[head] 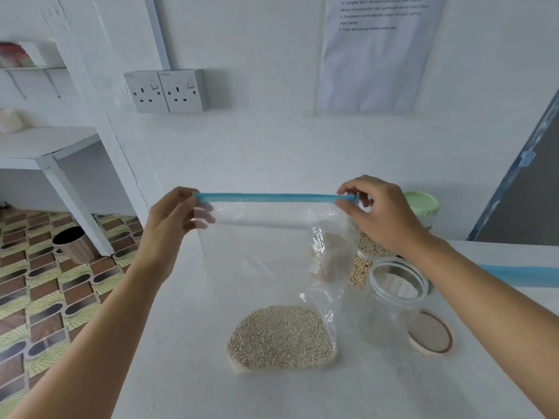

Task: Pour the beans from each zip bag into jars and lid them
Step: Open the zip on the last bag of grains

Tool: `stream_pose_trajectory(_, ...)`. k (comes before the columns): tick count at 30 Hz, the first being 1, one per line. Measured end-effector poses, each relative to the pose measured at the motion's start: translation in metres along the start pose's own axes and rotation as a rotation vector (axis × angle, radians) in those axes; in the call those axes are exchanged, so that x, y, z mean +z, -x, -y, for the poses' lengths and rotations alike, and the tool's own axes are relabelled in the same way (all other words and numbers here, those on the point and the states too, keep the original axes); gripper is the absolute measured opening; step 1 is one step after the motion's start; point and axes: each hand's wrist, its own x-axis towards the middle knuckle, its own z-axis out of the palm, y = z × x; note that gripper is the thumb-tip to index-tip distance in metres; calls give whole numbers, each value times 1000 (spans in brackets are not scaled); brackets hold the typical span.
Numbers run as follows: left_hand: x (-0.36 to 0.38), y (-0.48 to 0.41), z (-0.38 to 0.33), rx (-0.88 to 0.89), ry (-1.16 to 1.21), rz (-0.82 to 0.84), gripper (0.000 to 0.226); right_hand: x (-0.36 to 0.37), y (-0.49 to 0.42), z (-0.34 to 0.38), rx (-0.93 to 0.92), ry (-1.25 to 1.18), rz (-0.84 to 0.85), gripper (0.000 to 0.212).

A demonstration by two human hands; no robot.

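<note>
A clear zip bag (266, 255) with a blue zip strip stands upright on the white counter, a heap of small pale beans (281, 337) settled in its bottom. My left hand (175, 219) pinches the strip's left end. My right hand (378, 213) pinches the right end. The strip is stretched level between them. An empty clear jar (393, 300) stands open just right of the bag. Its round beige lid (431, 332) lies flat on the counter to the jar's right. Behind the bag stands a jar filled with beans (363, 264).
A green-lidded container (422, 204) sits at the back near the wall, behind my right hand. A blue strip (520, 275) lies at the counter's right. The counter's left edge drops to a patterned floor with a dark bin (72, 243). Wall sockets (166, 90) are above.
</note>
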Motion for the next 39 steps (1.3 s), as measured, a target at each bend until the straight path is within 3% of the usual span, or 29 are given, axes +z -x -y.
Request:
stream_pose_trajectory(2,4,-3,-12,-61,44,68,14,2,0,0,73,9,98,11)
stream_pose_trajectory(4,7,-9,-23,-30,-179,174,16,4,-2,0,110,48,146,9)
stream_pose_trajectory(6,9,-17,-36,12,-460,318,17,5,-6,3,129,69,104,7)
stream_pose_trajectory(9,11,-30,-55,42,-621,425,19,5,-18,11,141,122,20,8)
stream_pose_trajectory(12,5,-34,-69,82,-509,441,25,11,-30,25,132,74,-22,9)
stream_pose_trajectory(14,3,-29,-75,97,-409,446,30,17,-37,33,170,-107,-34,11)
stream_pose_trajectory(22,42,20,-90,134,-248,424,6,40,-65,44,282,-648,-63,10)
stream_pose_trajectory(25,59,29,-84,73,-216,454,7,50,-69,49,269,-637,-34,8)
stream_pose_trajectory(28,67,34,-78,-42,-174,451,9,57,-60,59,279,-619,-35,18)
stream_pose_trajectory(31,66,35,-71,-199,-155,520,12,56,-40,68,370,-692,-30,34)
stream_pose_trajectory(33,65,36,-65,-257,-150,592,24,51,-26,73,469,-748,33,32)
stream_pose_trajectory(36,66,40,-60,-241,-174,657,25,42,-7,78,545,-898,182,30)
stream_pose_trajectory(39,68,42,-58,-215,-169,664,37,38,9,83,501,-932,244,27)
